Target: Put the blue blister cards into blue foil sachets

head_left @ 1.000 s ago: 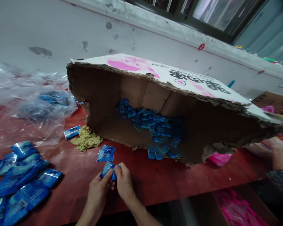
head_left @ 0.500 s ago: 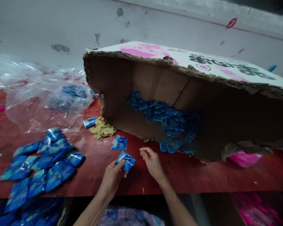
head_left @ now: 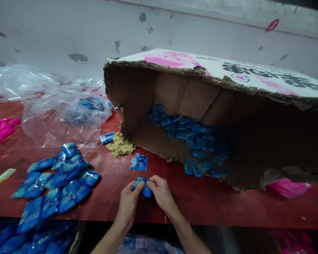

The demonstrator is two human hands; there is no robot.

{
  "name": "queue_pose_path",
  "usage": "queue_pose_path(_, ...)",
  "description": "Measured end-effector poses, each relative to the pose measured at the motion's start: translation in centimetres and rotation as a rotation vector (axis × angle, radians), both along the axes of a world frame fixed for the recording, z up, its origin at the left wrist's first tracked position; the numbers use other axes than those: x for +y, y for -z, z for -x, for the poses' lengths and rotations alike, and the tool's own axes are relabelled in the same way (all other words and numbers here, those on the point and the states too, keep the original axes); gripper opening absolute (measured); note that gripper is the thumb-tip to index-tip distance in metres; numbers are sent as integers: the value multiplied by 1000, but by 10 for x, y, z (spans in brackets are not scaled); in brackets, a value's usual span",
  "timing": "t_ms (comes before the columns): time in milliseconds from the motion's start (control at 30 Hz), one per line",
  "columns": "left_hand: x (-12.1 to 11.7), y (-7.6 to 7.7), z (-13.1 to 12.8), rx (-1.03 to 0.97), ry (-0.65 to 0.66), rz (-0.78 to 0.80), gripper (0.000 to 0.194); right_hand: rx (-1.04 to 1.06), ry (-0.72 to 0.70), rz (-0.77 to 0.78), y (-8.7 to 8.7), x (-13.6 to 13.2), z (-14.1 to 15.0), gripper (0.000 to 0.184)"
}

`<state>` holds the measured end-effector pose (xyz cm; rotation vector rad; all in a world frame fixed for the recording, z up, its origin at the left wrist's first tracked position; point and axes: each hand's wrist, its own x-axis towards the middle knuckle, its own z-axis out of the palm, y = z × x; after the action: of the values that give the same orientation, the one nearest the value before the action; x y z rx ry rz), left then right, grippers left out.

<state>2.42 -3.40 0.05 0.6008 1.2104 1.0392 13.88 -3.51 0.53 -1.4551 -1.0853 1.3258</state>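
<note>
Both my hands meet over the red table's near edge and pinch one small blue packet (head_left: 143,187). My left hand (head_left: 129,203) grips its left side, my right hand (head_left: 161,193) its right side. Another blue packet (head_left: 139,163) lies flat on the table just beyond them. A torn cardboard box (head_left: 172,91) lies on its side ahead, its open mouth facing me, with several small blue pieces (head_left: 193,135) heaped inside. A pile of filled blue packets (head_left: 55,180) spreads over the table to my left.
A crumpled clear plastic bag (head_left: 55,116) with blue items sits at the back left, a yellowish glove (head_left: 120,145) by the box corner. Pink items (head_left: 1,127) lie at far left, a pink bag (head_left: 288,187) under the box's right end. The red table (head_left: 214,201) ends near me.
My right hand had let go and hovered open to the right half a second ago; it has come back and pinches the packet again with the left hand.
</note>
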Motion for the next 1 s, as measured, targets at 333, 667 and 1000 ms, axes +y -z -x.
queue_pose_path(333,5,-13,7,-250,113,251,25,-319,25,-110,-18,4,-31,28)
queue_pose_path(667,0,-16,9,-342,16,456,12,-1439,122,109,-16,13,-107,39)
queue_pose_path(1000,1,-18,11,-351,-13,503,12,-1247,-84,30,-17,-1,-99,42)
